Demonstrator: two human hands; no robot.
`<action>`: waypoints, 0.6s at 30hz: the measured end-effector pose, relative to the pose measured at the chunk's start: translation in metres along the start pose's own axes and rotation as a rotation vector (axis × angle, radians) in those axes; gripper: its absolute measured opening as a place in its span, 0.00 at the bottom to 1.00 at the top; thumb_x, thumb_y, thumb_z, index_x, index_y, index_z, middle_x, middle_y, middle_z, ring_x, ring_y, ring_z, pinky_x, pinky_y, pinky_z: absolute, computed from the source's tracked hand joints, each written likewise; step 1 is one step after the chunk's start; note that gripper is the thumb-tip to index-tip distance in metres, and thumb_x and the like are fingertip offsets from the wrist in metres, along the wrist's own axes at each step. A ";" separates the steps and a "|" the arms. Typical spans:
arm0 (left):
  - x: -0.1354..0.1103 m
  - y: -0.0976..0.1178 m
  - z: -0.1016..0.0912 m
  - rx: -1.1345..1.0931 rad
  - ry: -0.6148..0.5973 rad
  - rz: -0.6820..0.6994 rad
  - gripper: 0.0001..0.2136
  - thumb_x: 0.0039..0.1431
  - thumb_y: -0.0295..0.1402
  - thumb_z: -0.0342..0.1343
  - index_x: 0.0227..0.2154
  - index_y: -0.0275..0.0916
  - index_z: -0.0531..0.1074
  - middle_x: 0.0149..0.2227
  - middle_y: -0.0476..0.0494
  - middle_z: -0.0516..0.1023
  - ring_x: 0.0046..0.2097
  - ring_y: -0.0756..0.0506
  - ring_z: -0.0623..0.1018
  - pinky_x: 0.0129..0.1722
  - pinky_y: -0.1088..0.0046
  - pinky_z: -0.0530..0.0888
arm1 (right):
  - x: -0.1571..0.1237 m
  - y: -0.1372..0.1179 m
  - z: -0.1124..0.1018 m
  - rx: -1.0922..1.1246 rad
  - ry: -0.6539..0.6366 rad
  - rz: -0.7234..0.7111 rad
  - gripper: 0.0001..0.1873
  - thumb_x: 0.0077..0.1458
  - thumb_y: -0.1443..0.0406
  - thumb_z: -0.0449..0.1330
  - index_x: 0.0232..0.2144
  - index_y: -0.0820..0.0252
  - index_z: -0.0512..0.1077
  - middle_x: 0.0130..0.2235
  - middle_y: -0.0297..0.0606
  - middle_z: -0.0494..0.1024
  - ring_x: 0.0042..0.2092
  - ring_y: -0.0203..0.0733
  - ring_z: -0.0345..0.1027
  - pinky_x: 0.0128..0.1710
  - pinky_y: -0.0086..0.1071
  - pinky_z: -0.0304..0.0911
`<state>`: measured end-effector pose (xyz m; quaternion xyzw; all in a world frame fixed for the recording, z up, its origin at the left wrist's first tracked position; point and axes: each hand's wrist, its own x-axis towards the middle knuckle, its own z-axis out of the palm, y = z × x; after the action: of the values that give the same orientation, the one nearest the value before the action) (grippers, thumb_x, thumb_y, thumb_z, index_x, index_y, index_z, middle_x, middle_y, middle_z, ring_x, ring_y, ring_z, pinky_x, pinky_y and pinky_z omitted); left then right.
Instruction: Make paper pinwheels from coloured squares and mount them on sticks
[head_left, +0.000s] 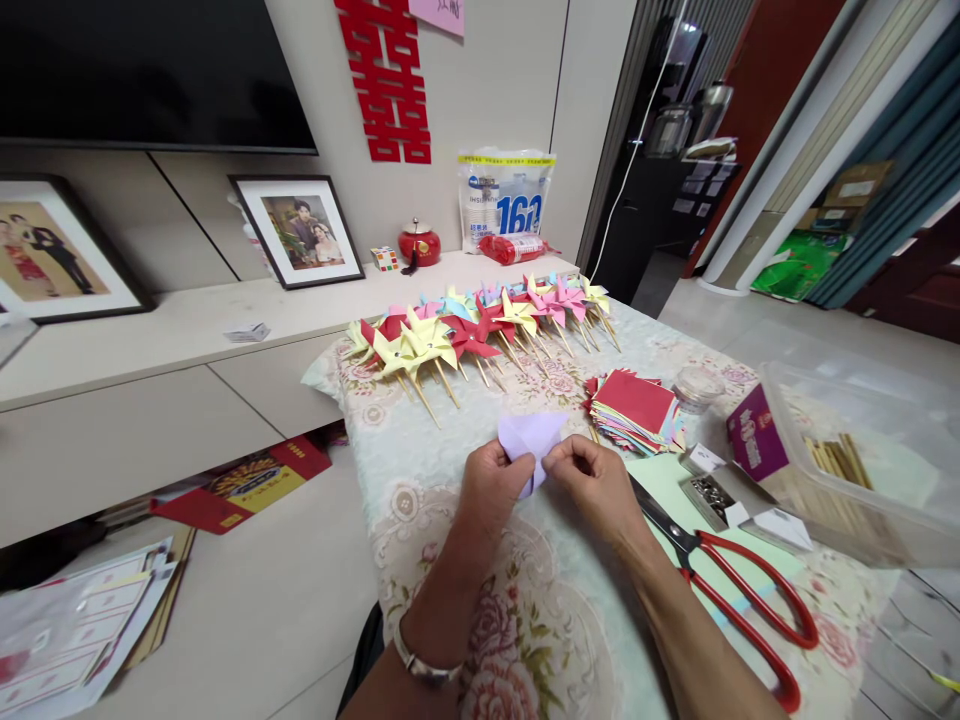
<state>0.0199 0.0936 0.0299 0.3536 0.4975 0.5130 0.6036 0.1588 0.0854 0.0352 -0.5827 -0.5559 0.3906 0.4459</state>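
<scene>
A lilac sheet of paper, partly folded, is held above the flowered tablecloth. My left hand grips its left side, thumb across the front. At its right edge the fingers of my right hand pinch the paper. Just beyond lie finished paper pinwheels on wooden sticks, in yellow, red, pink and blue. A stack of coloured paper squares, red on top, sits to the right of the hands. Red-handled scissors rest beside my right forearm, on pale green paper.
A small box of metal fasteners and a clear plastic tub with wooden sticks stand at the right. Near the stack is a round clear container. Behind the table runs a white cabinet with framed photos.
</scene>
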 end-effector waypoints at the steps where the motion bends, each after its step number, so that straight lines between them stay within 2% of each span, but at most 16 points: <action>1: -0.001 0.000 -0.001 -0.005 -0.010 -0.002 0.07 0.39 0.30 0.62 0.25 0.34 0.79 0.21 0.49 0.77 0.25 0.47 0.73 0.26 0.75 0.68 | 0.001 0.000 -0.002 0.014 0.040 -0.012 0.10 0.47 0.58 0.63 0.25 0.59 0.74 0.24 0.31 0.70 0.26 0.38 0.61 0.28 0.32 0.56; 3: -0.002 0.002 -0.003 -0.008 -0.034 -0.010 0.08 0.40 0.30 0.62 0.27 0.34 0.80 0.22 0.48 0.78 0.24 0.47 0.74 0.26 0.74 0.68 | 0.002 0.000 -0.007 0.062 0.158 -0.050 0.14 0.48 0.57 0.64 0.34 0.60 0.76 0.30 0.36 0.75 0.31 0.41 0.66 0.34 0.34 0.62; 5: -0.003 0.003 -0.005 -0.008 -0.069 -0.033 0.09 0.40 0.31 0.63 0.27 0.33 0.80 0.23 0.46 0.79 0.24 0.47 0.74 0.27 0.74 0.68 | 0.005 0.000 -0.011 0.128 0.240 -0.082 0.22 0.48 0.56 0.65 0.44 0.61 0.76 0.41 0.43 0.78 0.41 0.46 0.70 0.42 0.39 0.66; 8: -0.003 0.007 -0.010 0.016 -0.134 -0.083 0.10 0.39 0.32 0.63 0.27 0.32 0.80 0.23 0.44 0.79 0.25 0.47 0.74 0.27 0.74 0.68 | 0.008 0.001 -0.017 0.267 0.198 -0.094 0.33 0.47 0.56 0.68 0.55 0.60 0.70 0.55 0.49 0.74 0.53 0.51 0.68 0.50 0.43 0.64; 10: -0.002 0.011 -0.015 0.086 -0.184 -0.106 0.10 0.39 0.32 0.62 0.27 0.32 0.80 0.22 0.45 0.78 0.24 0.48 0.73 0.27 0.74 0.67 | 0.009 0.002 -0.019 0.377 0.093 -0.072 0.40 0.47 0.56 0.69 0.60 0.61 0.65 0.53 0.49 0.76 0.52 0.50 0.69 0.50 0.42 0.64; 13: 0.000 0.023 -0.024 0.270 -0.275 -0.124 0.10 0.39 0.32 0.60 0.26 0.32 0.79 0.22 0.48 0.76 0.23 0.51 0.69 0.25 0.76 0.62 | 0.008 0.000 -0.022 0.477 -0.105 0.007 0.45 0.48 0.57 0.69 0.65 0.64 0.58 0.42 0.42 0.80 0.44 0.46 0.72 0.46 0.39 0.64; 18: 0.009 0.043 -0.033 0.563 -0.444 -0.108 0.07 0.40 0.30 0.55 0.23 0.34 0.75 0.20 0.52 0.69 0.22 0.53 0.62 0.22 0.76 0.55 | 0.003 -0.005 -0.022 0.447 -0.330 0.127 0.43 0.49 0.62 0.68 0.65 0.61 0.59 0.32 0.31 0.75 0.33 0.39 0.68 0.35 0.32 0.59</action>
<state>-0.0240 0.1090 0.0595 0.5818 0.4939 0.2339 0.6023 0.1783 0.0860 0.0463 -0.4322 -0.4833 0.6203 0.4414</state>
